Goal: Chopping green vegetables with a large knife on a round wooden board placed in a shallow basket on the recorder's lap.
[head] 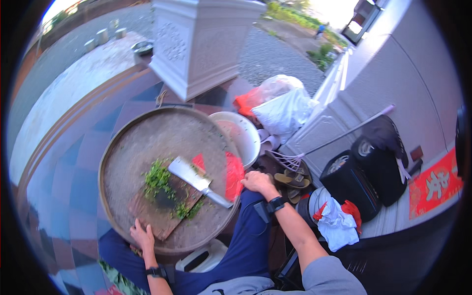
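A wide round tray (129, 147) with a raised rim lies before me, over my knees. On it is a wooden chopping board (166, 225), dark in the middle, with chopped green leaves (158, 179) on and beside it. A cleaver (188, 175) lies across the board's upper right, its handle toward the tray's right rim. My left hand (142, 236) is at the near left rim, fingers apart, beside the board's corner. My right hand (258, 182) is curled at the right rim, at the edge of a red plastic piece (234, 177); its grip is partly hidden.
A white basin (250, 136) stands partly under the tray's far right. Beyond are plastic bags (284, 107) and a pale pillar (199, 48). Slippers (293, 179), a long-handled whisk-like tool (295, 158) and black speaker-like boxes (363, 171) stand to the right. A distant person (320, 29) is outside.
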The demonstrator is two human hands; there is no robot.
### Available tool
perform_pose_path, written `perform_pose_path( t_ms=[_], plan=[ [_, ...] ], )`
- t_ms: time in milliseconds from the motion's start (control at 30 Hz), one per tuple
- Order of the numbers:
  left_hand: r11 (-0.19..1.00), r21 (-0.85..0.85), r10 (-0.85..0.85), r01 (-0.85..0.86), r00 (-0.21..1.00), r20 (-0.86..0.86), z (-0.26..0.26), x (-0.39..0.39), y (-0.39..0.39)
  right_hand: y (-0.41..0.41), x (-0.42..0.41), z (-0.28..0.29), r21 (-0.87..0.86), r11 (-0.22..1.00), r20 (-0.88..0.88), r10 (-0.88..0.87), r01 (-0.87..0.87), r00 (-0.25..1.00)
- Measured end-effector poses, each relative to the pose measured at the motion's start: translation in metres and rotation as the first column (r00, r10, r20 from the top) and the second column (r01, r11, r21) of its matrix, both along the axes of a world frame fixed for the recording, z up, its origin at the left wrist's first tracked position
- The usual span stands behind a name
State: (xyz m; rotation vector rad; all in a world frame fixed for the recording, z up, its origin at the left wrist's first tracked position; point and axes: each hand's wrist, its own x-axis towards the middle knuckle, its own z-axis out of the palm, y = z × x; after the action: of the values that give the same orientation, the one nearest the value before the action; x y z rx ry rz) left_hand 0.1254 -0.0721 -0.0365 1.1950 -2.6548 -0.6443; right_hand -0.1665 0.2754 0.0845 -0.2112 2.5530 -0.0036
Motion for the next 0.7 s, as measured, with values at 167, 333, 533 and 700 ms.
perform_pose_path(
  t_ms=[167, 333, 533, 700],
  plan=[
    [0.999, -0.018, 0.049, -0.049, 0.998, -0.026, 0.008, -0.024, 0.011, 0.001, 0.002, 0.029, -0.010, 0.999, -0.073, 0.052, -0.053, 0.996],
    [0.990, 0.113, 0.079, -0.079, 0.997, 0.004, 0.026, -0.030, 0.020, 0.009, 0.000, 0.021, -0.081, 0.996, -0.151, 0.035, -0.047, 0.988],
    [0.985, 0.133, 0.110, -0.108, 0.994, -0.003, 0.033, -0.023, 0.021, 0.004, 0.001, 0.017, -0.079, 0.993, -0.173, 0.072, -0.087, 0.982],
    [0.982, 0.107, 0.158, -0.157, 0.987, -0.002, 0.026, -0.019, 0.021, -0.002, 0.001, 0.017, -0.073, 0.992, -0.124, 0.094, -0.104, 0.988]
  ],
)
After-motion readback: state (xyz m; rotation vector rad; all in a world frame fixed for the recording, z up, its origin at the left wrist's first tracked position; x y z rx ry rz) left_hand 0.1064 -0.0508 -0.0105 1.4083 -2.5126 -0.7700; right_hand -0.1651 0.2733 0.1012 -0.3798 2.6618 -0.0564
